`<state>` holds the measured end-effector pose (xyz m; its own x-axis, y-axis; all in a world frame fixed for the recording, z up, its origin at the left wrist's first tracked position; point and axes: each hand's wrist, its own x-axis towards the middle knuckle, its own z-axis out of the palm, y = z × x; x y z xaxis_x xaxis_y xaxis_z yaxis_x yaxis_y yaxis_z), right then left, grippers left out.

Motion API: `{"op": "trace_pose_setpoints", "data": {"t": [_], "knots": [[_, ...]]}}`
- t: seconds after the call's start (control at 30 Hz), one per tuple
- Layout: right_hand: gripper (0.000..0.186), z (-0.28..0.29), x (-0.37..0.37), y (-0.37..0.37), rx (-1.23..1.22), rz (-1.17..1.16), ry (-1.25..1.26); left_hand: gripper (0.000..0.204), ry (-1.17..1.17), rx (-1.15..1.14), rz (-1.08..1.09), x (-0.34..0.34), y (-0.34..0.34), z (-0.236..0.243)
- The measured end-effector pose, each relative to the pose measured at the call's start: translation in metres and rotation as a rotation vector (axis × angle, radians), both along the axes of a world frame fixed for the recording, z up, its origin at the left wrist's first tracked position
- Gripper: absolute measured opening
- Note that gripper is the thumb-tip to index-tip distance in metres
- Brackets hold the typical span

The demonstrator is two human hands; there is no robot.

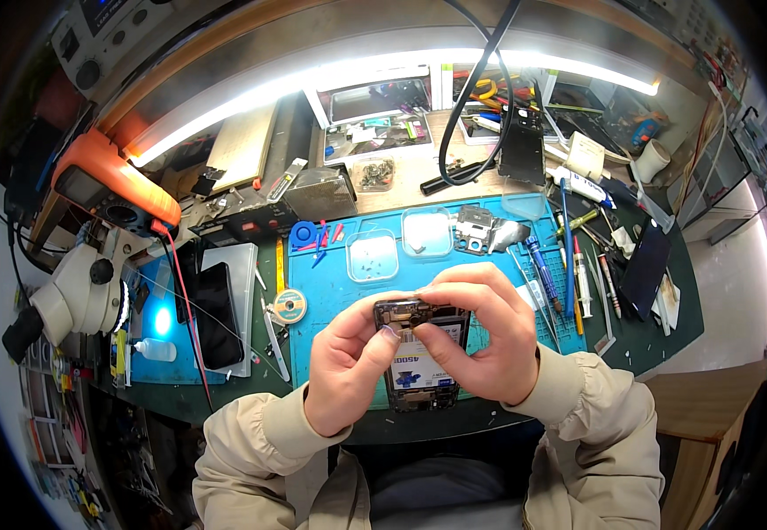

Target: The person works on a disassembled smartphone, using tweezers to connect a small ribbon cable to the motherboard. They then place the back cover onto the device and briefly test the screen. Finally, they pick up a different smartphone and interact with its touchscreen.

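An opened phone (pixel 411 369) with its battery and inner parts exposed is held upright over the blue mat (pixel 330 269). My left hand (pixel 348 362) grips its upper left side, thumb at the inner parts near the top edge. My right hand (pixel 489 344) holds the upper right, fingers curled over the top, thumb pressing on the inside. Whether anything small is between the thumbs, I cannot tell. Beyond the phone lie two small clear trays (pixel 372 254) (pixel 426 232) and a metal shield plate (pixel 473 228).
Screwdrivers (pixel 544 278), tweezers and syringes crowd the right, beside a dark phone (pixel 644 269). At left are a solder wick spool (pixel 289 306), a black phone (pixel 221 314), an orange multimeter (pixel 117 181) and a microscope head (pixel 79 296). A black cable (pixel 463 177) hangs above.
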<state>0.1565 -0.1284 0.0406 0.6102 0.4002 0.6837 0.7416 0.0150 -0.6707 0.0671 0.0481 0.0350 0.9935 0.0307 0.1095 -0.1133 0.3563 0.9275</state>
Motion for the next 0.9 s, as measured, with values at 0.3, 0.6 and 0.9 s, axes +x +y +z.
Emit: {"op": "trace_pose_setpoints", "data": {"t": [0.3, 0.6, 0.9], "knots": [[0.028, -0.002, 0.000, 0.004, 0.010, -0.024, 0.073, 0.037, 0.008, 0.068, 0.010, 0.000, -0.002, -0.005], [0.027, -0.004, 0.002, 0.007, 0.012, -0.024, 0.134, 0.041, 0.023, 0.099, 0.009, 0.005, -0.006, -0.001], [0.025, -0.005, 0.001, 0.007, 0.051, -0.003, 0.199, 0.037, 0.056, 0.143, 0.003, 0.002, 0.007, 0.009]]}}
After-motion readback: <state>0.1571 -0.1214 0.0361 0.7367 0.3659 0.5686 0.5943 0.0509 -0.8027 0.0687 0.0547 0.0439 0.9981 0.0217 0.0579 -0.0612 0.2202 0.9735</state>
